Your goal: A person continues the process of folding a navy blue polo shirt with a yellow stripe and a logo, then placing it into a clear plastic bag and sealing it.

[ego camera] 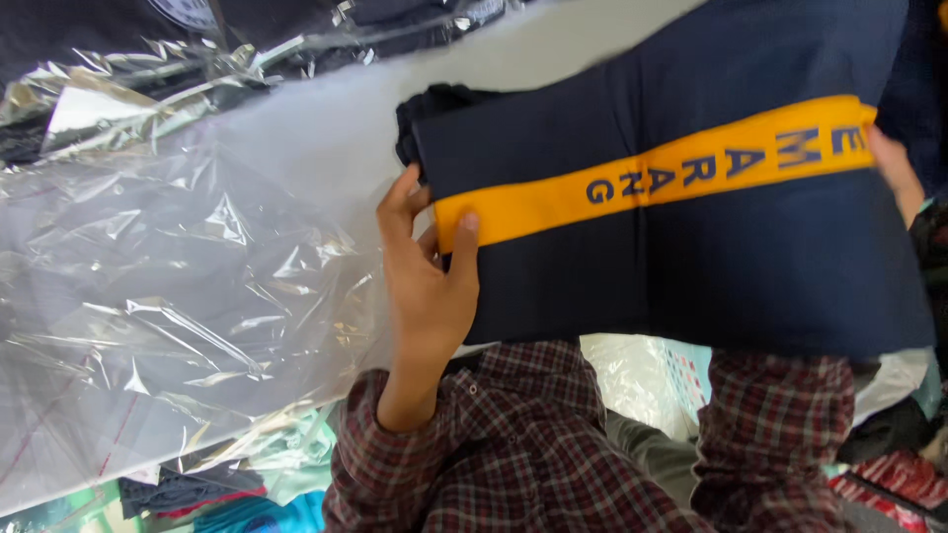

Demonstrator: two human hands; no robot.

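Observation:
A folded dark navy garment (691,266) with a yellow band (553,197) bearing navy letters is held flat in front of me. My left hand (425,276) grips its left edge, thumb on the yellow band and fingers behind the cloth. My right hand (894,163) holds the right edge, mostly hidden behind the fabric. Both arms wear dark red plaid sleeves (513,454). The garment's left end sits against a clear plastic bag (178,276) that spreads to the left.
More bagged dark garments (197,39) lie at the top left. Below are crumpled plastic and teal packaging (286,464), plus dark and red clothes (899,464) at the lower right. A pale grey surface (553,49) shows behind the garment.

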